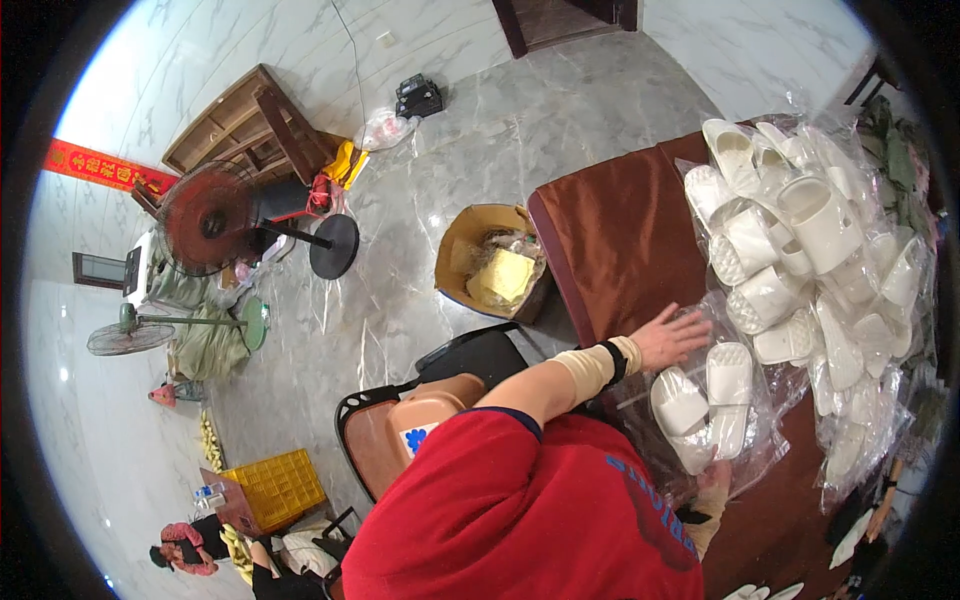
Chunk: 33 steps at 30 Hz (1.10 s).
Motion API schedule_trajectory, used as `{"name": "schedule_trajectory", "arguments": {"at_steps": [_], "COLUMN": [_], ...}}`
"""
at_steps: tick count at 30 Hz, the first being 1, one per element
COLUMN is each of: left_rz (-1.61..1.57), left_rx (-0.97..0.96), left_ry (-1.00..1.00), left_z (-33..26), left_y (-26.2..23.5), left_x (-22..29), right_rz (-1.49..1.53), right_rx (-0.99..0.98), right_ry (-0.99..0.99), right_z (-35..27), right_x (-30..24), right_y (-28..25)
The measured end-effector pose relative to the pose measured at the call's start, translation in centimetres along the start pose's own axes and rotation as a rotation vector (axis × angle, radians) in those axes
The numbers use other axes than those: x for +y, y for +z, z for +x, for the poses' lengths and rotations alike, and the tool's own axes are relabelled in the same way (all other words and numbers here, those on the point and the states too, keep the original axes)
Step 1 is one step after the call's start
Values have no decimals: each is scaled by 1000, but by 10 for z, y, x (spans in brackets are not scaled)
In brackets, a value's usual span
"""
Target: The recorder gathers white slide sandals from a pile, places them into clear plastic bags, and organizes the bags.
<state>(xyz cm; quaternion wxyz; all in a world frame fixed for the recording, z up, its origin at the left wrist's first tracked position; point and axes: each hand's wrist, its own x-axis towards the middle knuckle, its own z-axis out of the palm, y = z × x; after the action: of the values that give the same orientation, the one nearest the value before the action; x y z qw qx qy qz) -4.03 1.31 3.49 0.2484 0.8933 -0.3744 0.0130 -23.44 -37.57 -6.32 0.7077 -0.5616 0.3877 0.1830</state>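
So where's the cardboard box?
The cardboard box sits on the grey floor, left of the brown table, right of the red fan.

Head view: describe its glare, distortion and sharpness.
Head view: heavy fisheye bending, black corners; ceiling-light glare streaks the marble floor and glints off the clear bags of white slippers; the left hand and the bagged slipper pair look reasonably sharp.

bagged slippers (pixel 705 405) on table (pixel 620 235), slipper pile (pixel 810 240) behind, box (pixel 492 262) left
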Motion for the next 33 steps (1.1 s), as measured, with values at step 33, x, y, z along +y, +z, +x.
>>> {"name": "schedule_trajectory", "arguments": {"at_steps": [33], "left_rz": [193], "left_rx": [-32], "left_ry": [-103], "left_z": [0], "left_y": [16], "left_x": [-10], "right_rz": [-1465], "right_rx": [-46], "right_ry": [-969], "right_z": [-114], "right_x": [-113], "right_y": [128]}}
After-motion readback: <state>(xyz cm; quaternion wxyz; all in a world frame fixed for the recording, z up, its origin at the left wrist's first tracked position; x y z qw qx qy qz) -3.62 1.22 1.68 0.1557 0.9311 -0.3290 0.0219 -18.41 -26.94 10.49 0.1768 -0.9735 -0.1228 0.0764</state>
